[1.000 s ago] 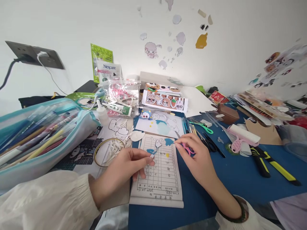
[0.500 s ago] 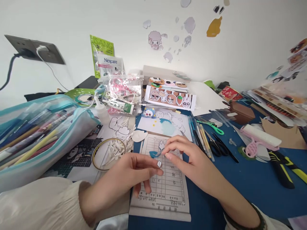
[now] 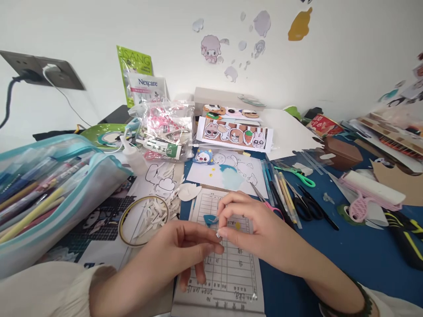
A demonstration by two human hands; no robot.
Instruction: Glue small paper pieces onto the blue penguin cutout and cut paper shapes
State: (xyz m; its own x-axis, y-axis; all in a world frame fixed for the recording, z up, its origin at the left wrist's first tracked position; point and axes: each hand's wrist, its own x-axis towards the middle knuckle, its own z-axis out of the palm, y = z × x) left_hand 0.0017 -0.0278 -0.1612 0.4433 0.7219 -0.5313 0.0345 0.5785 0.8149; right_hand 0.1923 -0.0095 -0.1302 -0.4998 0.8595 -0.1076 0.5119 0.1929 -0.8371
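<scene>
A small white paper cutout (image 3: 218, 235) sits at the index fingertip of my left hand (image 3: 180, 253). That hand is loosely curled, its thumb lying near the other fingers. My right hand (image 3: 254, 229) pinches at the same cutout with thumb and forefinger, so most of it is covered. Below both hands lies a form pad with a printed grid (image 3: 228, 275). A blue paper cutout (image 3: 210, 219) rests on it, just beyond the fingertips and partly hidden by my right hand. A small yellow piece (image 3: 238, 225) shows beside my right fingers.
A tape roll (image 3: 120, 220) surrounds white paper scraps (image 3: 155, 218) at left, near a pen pouch (image 3: 99, 189). Pink-handled scissors (image 3: 274, 209), pens (image 3: 284, 193), black scissors (image 3: 306, 204) and a pink roller (image 3: 370, 193) lie right. A coloured drawing sheet (image 3: 228, 169) lies beyond the pad.
My right thumb and forefinger have come left and down onto the white cutout at my left fingertip. The view has shifted slightly, and the pink scissor handles now show.
</scene>
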